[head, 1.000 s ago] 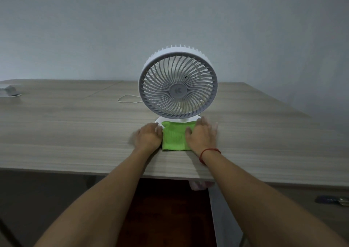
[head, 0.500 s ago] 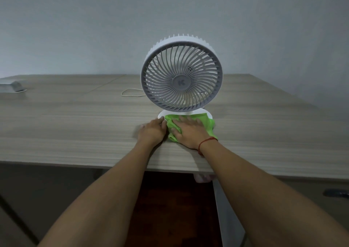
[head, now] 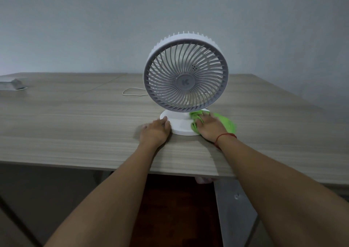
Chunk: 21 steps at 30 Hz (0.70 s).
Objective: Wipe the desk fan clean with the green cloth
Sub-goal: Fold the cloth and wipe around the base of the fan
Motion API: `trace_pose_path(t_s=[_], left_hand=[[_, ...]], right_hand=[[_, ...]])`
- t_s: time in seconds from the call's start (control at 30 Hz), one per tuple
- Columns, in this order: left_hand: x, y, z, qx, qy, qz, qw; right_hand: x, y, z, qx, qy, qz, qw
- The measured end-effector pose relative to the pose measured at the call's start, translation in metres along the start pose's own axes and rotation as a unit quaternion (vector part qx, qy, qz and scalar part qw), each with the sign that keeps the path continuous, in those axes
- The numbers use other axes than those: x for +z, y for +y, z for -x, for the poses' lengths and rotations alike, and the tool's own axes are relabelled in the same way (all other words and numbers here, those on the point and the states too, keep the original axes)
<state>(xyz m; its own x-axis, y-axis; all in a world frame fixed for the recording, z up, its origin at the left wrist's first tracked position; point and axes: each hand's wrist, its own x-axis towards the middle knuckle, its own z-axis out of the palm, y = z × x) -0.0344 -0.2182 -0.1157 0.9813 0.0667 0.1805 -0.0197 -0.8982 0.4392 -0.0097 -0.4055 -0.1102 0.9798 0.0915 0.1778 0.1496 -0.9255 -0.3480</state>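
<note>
A white desk fan point(head: 186, 76) with a grey round grille stands upright on a wooden table point(head: 75, 129), facing me. Its white round base point(head: 179, 125) sits near the front edge. My left hand point(head: 154, 132) rests against the left side of the base, fingers curled on its rim. My right hand point(head: 209, 126) presses the green cloth point(head: 226, 123) on the right side of the base, just below the grille. The cloth is bunched, and part of it is hidden under my hand. A red string circles my right wrist.
A thin white cord point(head: 132, 93) loops on the table behind the fan, to its left. A grey object point(head: 13, 85) lies at the far left edge. A plain wall stands behind the table. Below the front edge there is a dark floor and a grey table leg point(head: 236, 209).
My right hand has slid the green cloth from the front of the base round to its right side, uncovering the white base. My left hand stays against the base's left side.
</note>
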Motion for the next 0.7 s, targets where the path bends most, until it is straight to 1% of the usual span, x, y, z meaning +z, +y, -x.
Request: trace_pose_path(t_s=[0.07, 0.2, 0.3, 0.37, 0.43, 0.5, 0.7], left_hand=[[0.002, 0.000, -0.001, 0.004, -0.007, -0.019, 1.000], [0.009, -0.002, -0.003, 0.027, -0.014, -0.054, 0.998], [0.010, -0.002, -0.002, 0.046, -0.013, -0.064, 0.997], [0.010, -0.001, -0.001, 0.061, -0.008, -0.069, 0.996], [0.010, 0.001, -0.002, 0.066, -0.011, -0.071, 0.995], [0.011, 0.001, -0.003, 0.070, -0.013, -0.070, 0.995], [0.011, 0.000, -0.005, 0.073, -0.027, -0.062, 0.995]], right_hand=[[0.001, -0.007, 0.004, -0.019, 0.009, 0.013, 1.000], [0.000, -0.015, 0.017, -0.082, -0.004, 0.022, 0.996], [-0.002, -0.011, 0.026, -0.119, -0.022, -0.004, 0.993], [-0.006, -0.003, 0.029, -0.128, -0.037, -0.034, 0.990], [-0.012, 0.007, 0.030, -0.105, -0.036, -0.060, 0.992], [-0.017, 0.014, 0.027, -0.058, -0.024, -0.073, 0.995], [-0.004, 0.002, 0.007, 0.007, -0.006, -0.025, 1.000]])
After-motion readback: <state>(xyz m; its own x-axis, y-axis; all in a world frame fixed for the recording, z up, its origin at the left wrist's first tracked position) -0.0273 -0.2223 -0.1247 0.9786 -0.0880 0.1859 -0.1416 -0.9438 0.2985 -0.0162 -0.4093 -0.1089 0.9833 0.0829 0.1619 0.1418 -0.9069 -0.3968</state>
